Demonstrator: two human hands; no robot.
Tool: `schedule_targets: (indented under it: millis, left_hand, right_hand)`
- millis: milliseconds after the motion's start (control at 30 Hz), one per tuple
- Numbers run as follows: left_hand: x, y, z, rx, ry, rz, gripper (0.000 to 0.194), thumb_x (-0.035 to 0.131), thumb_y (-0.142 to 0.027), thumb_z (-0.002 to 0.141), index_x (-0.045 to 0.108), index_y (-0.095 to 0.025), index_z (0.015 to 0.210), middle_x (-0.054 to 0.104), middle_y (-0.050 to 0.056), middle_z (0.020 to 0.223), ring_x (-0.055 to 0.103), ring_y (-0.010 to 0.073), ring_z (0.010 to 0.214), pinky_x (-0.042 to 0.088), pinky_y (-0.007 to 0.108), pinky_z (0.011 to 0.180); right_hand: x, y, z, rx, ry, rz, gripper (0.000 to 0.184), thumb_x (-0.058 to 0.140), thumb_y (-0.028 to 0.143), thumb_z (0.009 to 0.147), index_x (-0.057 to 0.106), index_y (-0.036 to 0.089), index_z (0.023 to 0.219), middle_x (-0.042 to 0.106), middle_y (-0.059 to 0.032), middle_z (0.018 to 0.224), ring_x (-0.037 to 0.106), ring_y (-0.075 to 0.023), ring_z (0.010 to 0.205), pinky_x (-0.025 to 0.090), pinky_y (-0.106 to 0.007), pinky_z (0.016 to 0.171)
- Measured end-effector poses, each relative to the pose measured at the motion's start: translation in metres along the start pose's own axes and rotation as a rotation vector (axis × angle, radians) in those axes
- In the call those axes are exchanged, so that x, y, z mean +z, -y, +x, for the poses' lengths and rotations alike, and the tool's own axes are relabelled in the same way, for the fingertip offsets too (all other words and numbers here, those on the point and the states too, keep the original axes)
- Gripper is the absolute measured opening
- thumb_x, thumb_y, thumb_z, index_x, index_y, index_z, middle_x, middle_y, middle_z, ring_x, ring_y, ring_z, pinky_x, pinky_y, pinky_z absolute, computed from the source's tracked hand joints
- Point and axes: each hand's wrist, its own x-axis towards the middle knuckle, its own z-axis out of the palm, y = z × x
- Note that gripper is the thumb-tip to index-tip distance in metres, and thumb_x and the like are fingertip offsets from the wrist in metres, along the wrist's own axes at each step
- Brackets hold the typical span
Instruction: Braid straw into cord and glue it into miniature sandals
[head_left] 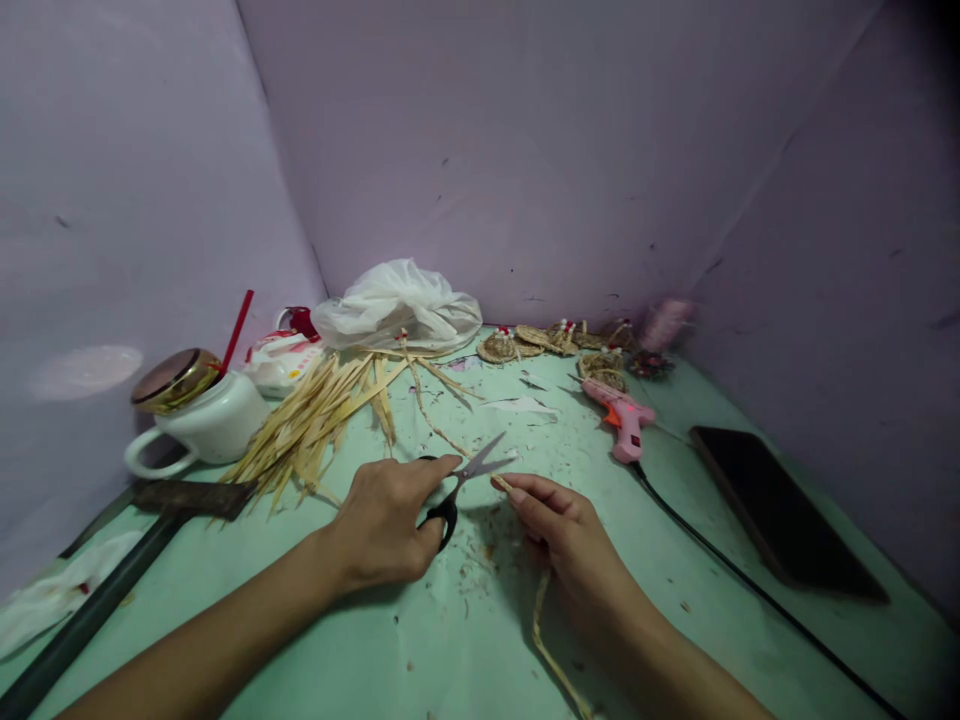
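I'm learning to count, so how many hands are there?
2: the left hand near the middle, holding open scissors; the right hand beside it, pinching a straw-coloured strand.

Three lilac walls box in the table (420, 650), which has a pale green top and reaches to their feet. The left wall (135, 150) meets the back wall (525, 150) along a thin, dark, slanting corner line; on the other side, a lighter line marks the join with the right wall (862, 280). Small dark scuffs dot all three. A pale patch of shine (94, 370) sits low on the left wall. The light is dim and soft, and the right wall is duskier than the others. The upper right corner goes black, perhaps from the lens edge.
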Motion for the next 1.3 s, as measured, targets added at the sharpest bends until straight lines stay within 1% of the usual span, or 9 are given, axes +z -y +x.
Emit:
schedule_targets:
  millis: [133,200,267,367,567,733,833,1033,1300]
  left_hand:
    - [-0.001,0.000,0.006,-0.279,-0.117,-0.511,0.039,0.055,-0.023,0.067,0.058,-0.015,0.105,0.064,0.002,0.074,0.058,0.0161,0.065,0.045,0.027,0.061]
    - [-0.003,-0.001,0.010,-0.411,-0.153,-0.838,0.044,0.061,-0.028,0.065,0.056,-0.011,0.105,0.062,0.002,0.068,0.056,0.0142,0.058,0.043,0.024,0.053]
    - [-0.004,-0.002,0.012,-0.495,-0.183,-1.078,0.049,0.066,-0.029,0.062,0.054,-0.009,0.105,0.062,0.003,0.066,0.055,0.0125,0.053,0.039,0.021,0.048]
    - [-0.003,-0.002,0.013,-0.542,-0.238,-1.247,0.050,0.069,-0.026,0.060,0.054,-0.009,0.105,0.064,0.004,0.069,0.055,0.0101,0.052,0.036,0.019,0.047]
    - [0.002,0.003,0.013,-0.546,-0.369,-1.342,0.047,0.071,-0.017,0.058,0.053,-0.012,0.101,0.059,-0.002,0.061,0.054,0.0080,0.049,0.036,0.017,0.048]
    - [0.000,0.000,0.012,-0.519,-0.332,-1.400,0.044,0.070,-0.017,0.058,0.053,-0.012,0.098,0.059,-0.002,0.062,0.054,0.0084,0.051,0.040,0.018,0.051]
    - [0.001,-0.004,0.011,-0.487,-0.288,-1.443,0.041,0.070,-0.015,0.058,0.052,-0.013,0.095,0.060,-0.002,0.063,0.054,0.0088,0.052,0.042,0.020,0.054]
    - [0.013,-0.014,0.007,-0.441,-0.177,-1.495,0.038,0.068,-0.012,0.061,0.052,-0.015,0.095,0.060,-0.001,0.065,0.056,0.0107,0.057,0.042,0.021,0.056]
    - [0.016,-0.017,0.005,-0.406,-0.098,-1.540,0.042,0.069,-0.013,0.063,0.053,-0.013,0.101,0.061,0.003,0.073,0.057,0.0120,0.060,0.043,0.022,0.057]
  right_hand:
    - [-0.001,-0.001,0.002,0.023,0.035,0.047,0.028,0.069,0.029,0.058,0.068,0.011,0.079,0.034,0.0077,0.045,0.026,-0.0043,0.041,0.016,-0.017,0.036]
    - [-0.001,-0.002,0.002,0.026,0.063,0.052,0.027,0.068,0.027,0.058,0.068,0.011,0.079,0.038,0.0064,0.047,0.029,-0.0046,0.042,0.019,-0.016,0.035]
    - [-0.001,-0.004,0.001,0.030,0.088,0.039,0.027,0.068,0.028,0.059,0.068,0.011,0.080,0.038,0.0065,0.048,0.030,-0.0049,0.042,0.022,-0.016,0.035]
    - [0.000,-0.007,-0.002,0.058,0.144,-0.005,0.027,0.068,0.029,0.060,0.068,0.011,0.080,0.039,0.0066,0.047,0.031,-0.0051,0.042,0.027,-0.016,0.035]
    - [0.005,-0.007,-0.008,0.108,0.327,-0.061,0.021,0.072,0.028,0.057,0.066,0.012,0.069,0.048,0.0043,0.050,0.039,-0.0053,0.042,0.035,-0.018,0.041]
    - [0.003,-0.007,-0.011,0.151,0.441,-0.063,0.021,0.074,0.027,0.056,0.062,0.012,0.065,0.053,0.0026,0.049,0.043,-0.0049,0.042,0.034,-0.018,0.043]
    - [0.004,-0.009,-0.013,0.200,0.496,0.028,0.025,0.075,0.029,0.058,0.064,0.011,0.071,0.059,-0.0009,0.057,0.050,-0.0070,0.046,0.039,-0.020,0.048]
    - [0.009,-0.009,-0.017,0.303,0.529,0.225,0.035,0.070,0.039,0.068,0.066,0.007,0.084,0.064,-0.0058,0.064,0.058,-0.0105,0.049,0.048,-0.026,0.053]
    - [0.006,-0.006,-0.014,0.281,0.444,0.111,0.030,0.075,0.035,0.063,0.066,0.010,0.076,0.056,0.0022,0.050,0.048,-0.0049,0.037,0.045,-0.018,0.040]
